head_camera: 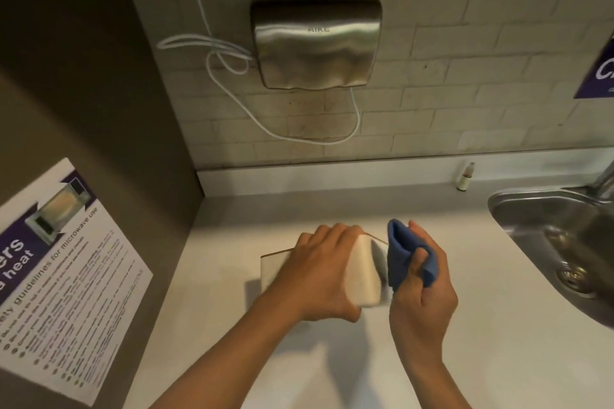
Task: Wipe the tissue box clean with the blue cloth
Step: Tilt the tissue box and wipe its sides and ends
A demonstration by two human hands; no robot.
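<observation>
A pale, cream tissue box [363,271] is tilted up off the white counter [332,359]. My left hand [319,272] grips it from above, fingers wrapped over its top and left part, hiding much of it. My right hand [422,285] holds a bunched blue cloth [403,257] and presses it against the box's right end face. The thumb pinches the cloth from the front.
A steel sink [551,232] with a tap lies at the right. A small bottle [465,176] stands at the back ledge. A steel hand dryer [315,43] with white cables hangs on the tiled wall. A microwave notice [63,276] is on the left panel.
</observation>
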